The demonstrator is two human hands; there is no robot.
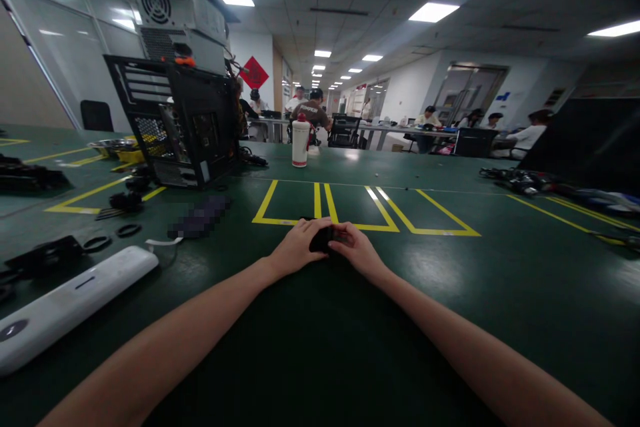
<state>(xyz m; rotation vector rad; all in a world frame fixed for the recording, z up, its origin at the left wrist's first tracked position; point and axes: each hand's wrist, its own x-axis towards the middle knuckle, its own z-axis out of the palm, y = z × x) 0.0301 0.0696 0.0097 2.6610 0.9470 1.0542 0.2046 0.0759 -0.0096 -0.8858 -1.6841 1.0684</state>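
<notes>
Both hands at work: a small black object (pixel 321 242), its material unclear, sits gripped between the left hand (pixel 300 245) and right hand (pixel 354 248) at the green desk's (pixel 505 280) centre, handling apparently underway, release not yet made. Yellow tape outlines (pixel 317 201) lie at twelve o'clock, a black metal computer case (pixel 207 140) at ten.

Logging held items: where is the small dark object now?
Just below the head view's centre, the dark object is in the left hand, right hand at its right side, near the yellow tape.
</notes>
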